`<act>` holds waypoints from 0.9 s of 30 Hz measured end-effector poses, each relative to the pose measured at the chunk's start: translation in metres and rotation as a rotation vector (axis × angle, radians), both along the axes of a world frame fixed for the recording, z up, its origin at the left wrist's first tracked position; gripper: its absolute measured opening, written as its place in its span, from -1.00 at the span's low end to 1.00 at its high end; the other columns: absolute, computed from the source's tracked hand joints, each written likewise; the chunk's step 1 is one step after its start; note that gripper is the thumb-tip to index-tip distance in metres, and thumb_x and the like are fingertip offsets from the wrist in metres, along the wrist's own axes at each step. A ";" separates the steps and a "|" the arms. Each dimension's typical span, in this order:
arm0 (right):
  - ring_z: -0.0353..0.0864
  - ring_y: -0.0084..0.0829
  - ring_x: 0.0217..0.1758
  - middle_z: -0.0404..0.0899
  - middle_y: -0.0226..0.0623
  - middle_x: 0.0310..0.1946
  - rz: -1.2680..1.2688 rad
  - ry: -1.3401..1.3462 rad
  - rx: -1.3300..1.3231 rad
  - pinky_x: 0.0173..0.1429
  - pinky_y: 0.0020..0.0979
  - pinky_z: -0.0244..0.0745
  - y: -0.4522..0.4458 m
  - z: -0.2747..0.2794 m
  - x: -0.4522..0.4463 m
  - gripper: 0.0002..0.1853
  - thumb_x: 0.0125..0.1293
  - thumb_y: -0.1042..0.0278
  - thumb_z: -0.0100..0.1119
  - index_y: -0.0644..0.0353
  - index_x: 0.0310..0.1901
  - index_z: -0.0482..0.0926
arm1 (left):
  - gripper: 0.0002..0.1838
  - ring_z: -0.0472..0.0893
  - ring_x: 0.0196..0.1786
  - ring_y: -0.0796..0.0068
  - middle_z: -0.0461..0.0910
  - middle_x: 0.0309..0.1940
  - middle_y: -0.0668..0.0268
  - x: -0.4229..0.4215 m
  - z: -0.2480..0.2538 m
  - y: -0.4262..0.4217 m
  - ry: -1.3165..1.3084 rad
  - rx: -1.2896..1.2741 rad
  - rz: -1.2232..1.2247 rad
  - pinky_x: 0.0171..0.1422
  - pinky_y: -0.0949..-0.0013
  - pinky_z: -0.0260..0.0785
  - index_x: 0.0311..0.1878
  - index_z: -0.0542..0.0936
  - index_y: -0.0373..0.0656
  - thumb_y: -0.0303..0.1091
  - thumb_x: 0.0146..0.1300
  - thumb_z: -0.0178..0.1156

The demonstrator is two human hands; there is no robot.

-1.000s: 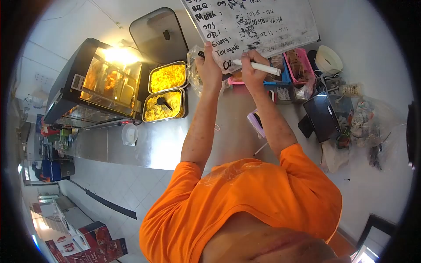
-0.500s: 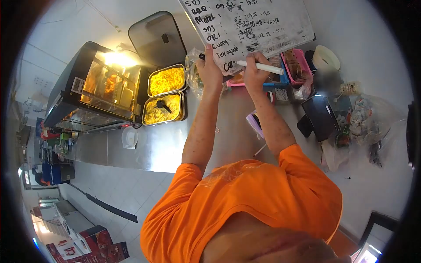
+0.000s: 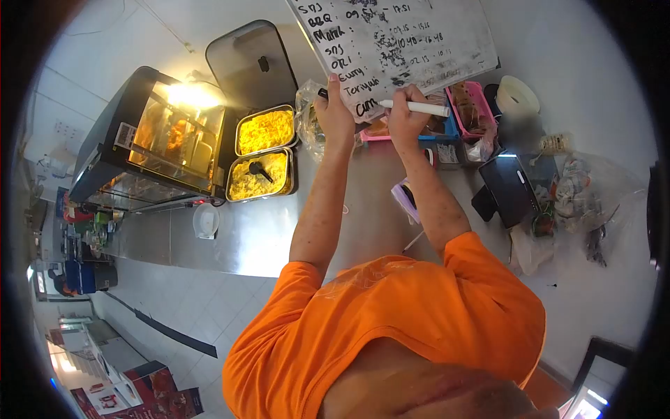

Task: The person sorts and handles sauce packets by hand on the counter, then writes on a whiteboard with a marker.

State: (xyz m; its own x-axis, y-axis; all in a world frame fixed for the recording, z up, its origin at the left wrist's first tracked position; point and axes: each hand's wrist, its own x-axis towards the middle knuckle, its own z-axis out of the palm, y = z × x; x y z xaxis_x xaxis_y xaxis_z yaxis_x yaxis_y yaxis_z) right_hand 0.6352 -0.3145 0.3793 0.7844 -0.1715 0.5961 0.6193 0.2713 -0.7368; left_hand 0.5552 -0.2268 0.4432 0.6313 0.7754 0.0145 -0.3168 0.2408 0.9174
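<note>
My right hand [image 3: 407, 122] grips a white marker [image 3: 427, 107] in a writing hold, its tip against the lower left part of a whiteboard [image 3: 447, 49]. Handwritten black words and times cover the board, partly smudged. Along the board's lower left edge, my left hand [image 3: 336, 120] is closed, thumb lying over the front face; its other fingers are mostly hidden. A small black piece, looking like the marker's cap [image 3: 322, 93], sticks out at that hand. Beside it lies a clear plastic bag [image 3: 308, 115].
Two metal trays of yellow food [image 3: 265, 130] stand left of my hands, near a lit glass display warmer [image 3: 164, 140]. A pink basket [image 3: 473, 105] sits behind the board's right side. Further right are a dark tablet on a stand [image 3: 509, 188] and plastic bags [image 3: 579, 188].
The bottom word on the whiteboard has grown by further letters, and the marker tip has shifted slightly right. The board sits a touch lower and further left in view.
</note>
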 end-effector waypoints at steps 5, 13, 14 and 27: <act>0.20 -0.70 -0.62 0.22 -0.51 -0.71 0.067 0.171 0.069 -0.55 -0.48 0.13 -0.001 0.008 -0.011 -0.67 0.25 0.57 0.10 0.19 -0.60 0.21 | -0.49 0.67 -0.21 0.42 0.66 -0.18 0.08 -0.005 0.013 -0.005 -0.012 -0.044 0.036 -0.19 0.38 0.54 -0.08 0.48 -0.45 -0.03 0.44 0.24; 0.21 -0.68 -0.58 0.23 -0.50 -0.70 -0.090 0.146 0.096 -0.53 -0.44 0.17 -0.011 0.015 0.000 -0.70 0.22 0.55 0.09 0.21 -0.60 0.23 | -0.50 0.67 -0.27 0.45 0.67 -0.21 0.11 0.003 0.005 0.000 -0.053 -0.031 0.064 -0.22 0.38 0.54 -0.12 0.53 -0.43 -0.03 0.43 0.24; 0.23 -0.67 -0.59 0.24 -0.51 -0.69 -0.069 0.170 0.097 -0.56 -0.45 0.24 -0.012 0.015 0.001 -0.70 0.23 0.53 0.09 0.19 -0.60 0.23 | -0.51 0.67 -0.27 0.46 0.67 -0.22 0.12 0.001 0.007 -0.001 -0.016 -0.016 0.094 -0.22 0.38 0.54 -0.14 0.54 -0.42 -0.03 0.43 0.24; 0.37 -0.53 -0.60 0.44 -0.41 -0.54 0.080 0.382 0.413 -0.60 -0.44 0.32 -0.033 0.009 0.020 -0.78 0.37 0.33 0.10 0.15 -0.44 0.41 | -0.44 0.66 -0.25 0.45 0.68 -0.19 0.07 0.011 -0.012 0.012 -0.065 -0.076 0.070 -0.20 0.38 0.52 -0.07 0.59 -0.52 -0.01 0.42 0.25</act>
State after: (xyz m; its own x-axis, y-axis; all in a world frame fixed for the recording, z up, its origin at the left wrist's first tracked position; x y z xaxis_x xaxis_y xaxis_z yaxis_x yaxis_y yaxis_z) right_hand 0.6552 -0.3475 0.3883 0.9513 -0.2611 0.1638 0.2953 0.6197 -0.7272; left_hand 0.5660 -0.2150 0.4313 0.5754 0.8179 -0.0068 -0.3930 0.2837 0.8747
